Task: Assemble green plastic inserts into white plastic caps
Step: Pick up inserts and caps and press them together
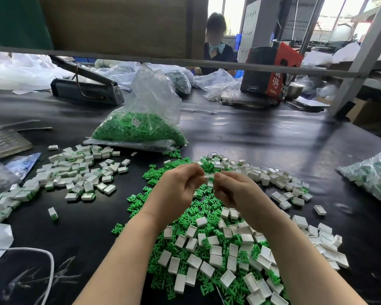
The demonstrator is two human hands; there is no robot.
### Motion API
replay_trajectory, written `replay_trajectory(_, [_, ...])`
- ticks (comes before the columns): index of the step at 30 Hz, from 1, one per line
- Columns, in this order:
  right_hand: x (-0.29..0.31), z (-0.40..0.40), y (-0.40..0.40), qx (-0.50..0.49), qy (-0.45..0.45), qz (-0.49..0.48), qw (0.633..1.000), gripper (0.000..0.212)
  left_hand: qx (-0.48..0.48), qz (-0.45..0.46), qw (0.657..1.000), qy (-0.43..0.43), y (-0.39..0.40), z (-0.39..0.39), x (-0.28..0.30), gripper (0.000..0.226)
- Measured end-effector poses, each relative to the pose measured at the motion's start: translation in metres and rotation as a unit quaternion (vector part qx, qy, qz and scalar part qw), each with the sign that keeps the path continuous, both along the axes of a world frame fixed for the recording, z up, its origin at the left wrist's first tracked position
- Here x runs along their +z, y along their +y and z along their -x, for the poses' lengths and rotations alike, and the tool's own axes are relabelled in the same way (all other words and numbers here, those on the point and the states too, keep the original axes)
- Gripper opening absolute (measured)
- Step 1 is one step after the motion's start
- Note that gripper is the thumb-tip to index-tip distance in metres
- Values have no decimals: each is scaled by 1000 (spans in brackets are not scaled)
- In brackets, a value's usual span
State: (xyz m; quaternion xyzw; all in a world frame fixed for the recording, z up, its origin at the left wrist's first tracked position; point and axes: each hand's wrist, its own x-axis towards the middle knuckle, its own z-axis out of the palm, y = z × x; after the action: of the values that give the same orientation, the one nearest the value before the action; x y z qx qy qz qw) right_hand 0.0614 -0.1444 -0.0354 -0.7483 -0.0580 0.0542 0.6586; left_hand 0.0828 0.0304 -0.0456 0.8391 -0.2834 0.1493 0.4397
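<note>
Head view: left hand [176, 188] and right hand [233, 190] raised together, fingertips of both pinching one small white cap [209, 177] btwn them. Below hands, mixed heap: green inserts [198, 208], loose white caps [216, 258]. Left of hands, finished pieces [75, 175]. Beyond hands, bag w/ green inserts [139, 126].

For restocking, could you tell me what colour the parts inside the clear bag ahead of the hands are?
Green, seen in the head view: the clear bag holds green inserts.

A factory assembly floor, judging by the long black tabletop [262, 133] heaped with loose white caps [79, 172] and green inserts [185, 216], bulk bags of parts [139, 126], a bag sealer [86, 89], cartons [271, 69], and another worker [216, 42] seated opposite under tall windows [343, 16].
</note>
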Motion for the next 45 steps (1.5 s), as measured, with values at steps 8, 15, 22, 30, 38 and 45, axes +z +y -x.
replay_trajectory(8, [0,-3,-6,0,-126,98,987,27,-34,105,975,190,0,0,3,18])
replay_trajectory(15, [6,3,-9,30,-170,199,965,25,-48,96,974,202,1,1,3,19])
replay_trajectory(22, [4,4,-6,32,-169,281,944,34,-49,27,984,167,3,-1,-1,17])
replay_trajectory(30, [0,4,2,19,-150,234,960,23,-34,60,980,188,3,-3,1,21])
replay_trajectory(38, [4,4,2,29,-160,205,965,24,-56,76,965,243,-1,2,2,23])
replay_trajectory(45, [-4,2,2,31,-117,181,976,31,-79,72,965,241,1,1,2,23])
